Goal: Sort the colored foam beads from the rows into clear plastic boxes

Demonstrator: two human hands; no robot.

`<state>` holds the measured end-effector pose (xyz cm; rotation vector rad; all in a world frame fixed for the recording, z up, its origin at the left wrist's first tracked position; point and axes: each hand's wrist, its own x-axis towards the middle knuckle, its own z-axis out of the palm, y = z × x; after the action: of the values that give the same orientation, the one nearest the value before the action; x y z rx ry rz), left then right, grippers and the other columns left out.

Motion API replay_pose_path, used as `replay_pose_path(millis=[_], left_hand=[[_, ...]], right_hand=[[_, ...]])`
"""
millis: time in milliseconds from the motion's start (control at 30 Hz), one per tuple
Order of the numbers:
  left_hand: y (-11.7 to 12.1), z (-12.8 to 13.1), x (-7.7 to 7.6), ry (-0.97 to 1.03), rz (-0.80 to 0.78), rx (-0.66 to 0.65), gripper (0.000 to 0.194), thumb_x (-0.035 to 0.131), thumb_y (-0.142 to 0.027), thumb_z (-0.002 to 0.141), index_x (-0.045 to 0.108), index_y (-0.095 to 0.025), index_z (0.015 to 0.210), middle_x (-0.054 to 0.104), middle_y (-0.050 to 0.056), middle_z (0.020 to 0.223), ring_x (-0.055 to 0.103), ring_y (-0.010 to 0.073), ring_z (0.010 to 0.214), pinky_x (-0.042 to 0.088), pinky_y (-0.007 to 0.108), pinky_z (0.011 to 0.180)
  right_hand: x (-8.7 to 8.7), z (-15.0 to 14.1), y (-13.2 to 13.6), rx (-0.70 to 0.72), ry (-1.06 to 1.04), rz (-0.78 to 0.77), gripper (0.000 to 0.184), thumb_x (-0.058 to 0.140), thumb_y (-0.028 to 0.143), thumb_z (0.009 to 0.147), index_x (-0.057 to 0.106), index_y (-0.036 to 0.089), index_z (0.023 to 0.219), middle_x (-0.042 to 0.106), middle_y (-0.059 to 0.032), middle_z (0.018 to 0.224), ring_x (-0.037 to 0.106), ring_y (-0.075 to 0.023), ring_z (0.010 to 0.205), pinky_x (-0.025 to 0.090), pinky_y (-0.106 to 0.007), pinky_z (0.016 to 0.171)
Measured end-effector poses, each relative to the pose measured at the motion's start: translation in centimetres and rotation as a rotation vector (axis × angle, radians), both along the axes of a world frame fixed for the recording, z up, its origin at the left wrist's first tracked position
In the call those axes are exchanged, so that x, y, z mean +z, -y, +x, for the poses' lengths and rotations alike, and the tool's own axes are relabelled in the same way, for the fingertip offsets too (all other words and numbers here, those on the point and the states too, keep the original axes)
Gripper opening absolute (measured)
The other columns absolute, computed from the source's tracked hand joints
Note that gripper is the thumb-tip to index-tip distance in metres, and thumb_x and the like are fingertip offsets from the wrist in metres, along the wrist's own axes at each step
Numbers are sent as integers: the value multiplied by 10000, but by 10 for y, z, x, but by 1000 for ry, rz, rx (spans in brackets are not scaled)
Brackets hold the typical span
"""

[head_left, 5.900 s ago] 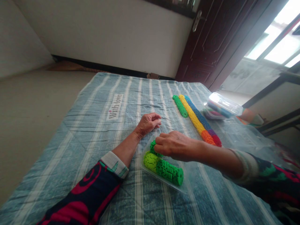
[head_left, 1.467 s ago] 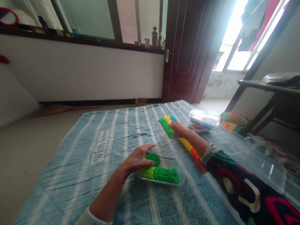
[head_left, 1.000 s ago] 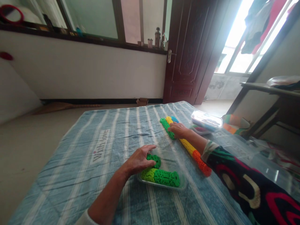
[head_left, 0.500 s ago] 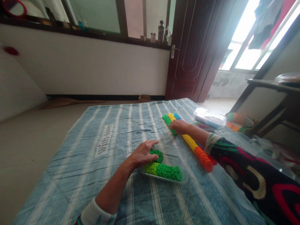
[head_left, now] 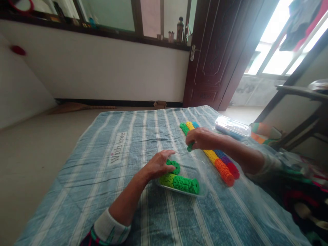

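Striped blue-and-white cloth (head_left: 89, 177), softly creased, fills the lower part of the frame; behind it stand a plain pale wall (head_left: 115, 68) and, upper right of centre, a panelled dark red door (head_left: 212, 65). Near lower centre sits a clear, rounded box (head_left: 202, 196). It contains a ridged roll (head_left: 184, 183), yellow-green at one end and green at the other, and a green stack (head_left: 177, 168). Left hand (head_left: 159, 165): thumb and fingers spread, with the stack between them; contact cannot be confirmed. Right hand (head_left: 197, 139): fingers pinching a small green piece (head_left: 190, 147), which protrudes beneath the fingertips. Right of the box lies a cylindrical yellow-orange roll (head_left: 222, 169), alongside a blue-purple-red roll (head_left: 228, 161).
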<state>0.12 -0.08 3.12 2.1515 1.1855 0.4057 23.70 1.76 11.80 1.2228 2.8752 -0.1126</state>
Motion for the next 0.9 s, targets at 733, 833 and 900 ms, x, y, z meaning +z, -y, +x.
replay_pose_path(millis=[733, 833, 900], left_hand=[[-3, -5, -5, 22, 44, -77, 668, 717, -297, 689, 573, -175, 1329, 628, 79, 1344, 628, 272, 1164, 516, 322, 964], [-4, -5, -3, 28, 54, -93, 704, 750, -288, 647, 573, -160, 1316, 609, 105, 1356, 592, 297, 1214, 483, 378, 1026], [-4, -3, -1, 19, 96, -105, 702, 777, -312, 631, 586, -146, 1286, 600, 126, 1353, 559, 317, 1254, 444, 422, 1073]], right_hand=[[-65, -39, 53, 74, 8, -17, 331, 467, 22, 863, 640, 178, 1097, 646, -47, 990, 510, -124, 686, 231, -273, 528], [-74, -36, 57, 39, -63, -21, 297, 458, 40, 881, 610, 185, 1091, 620, -32, 978, 474, -118, 659, 225, -280, 538], [-79, -35, 59, 12, -101, -24, 269, 442, 61, 907, 593, 184, 1092, 608, -31, 991, 459, -118, 653, 223, -285, 546]])
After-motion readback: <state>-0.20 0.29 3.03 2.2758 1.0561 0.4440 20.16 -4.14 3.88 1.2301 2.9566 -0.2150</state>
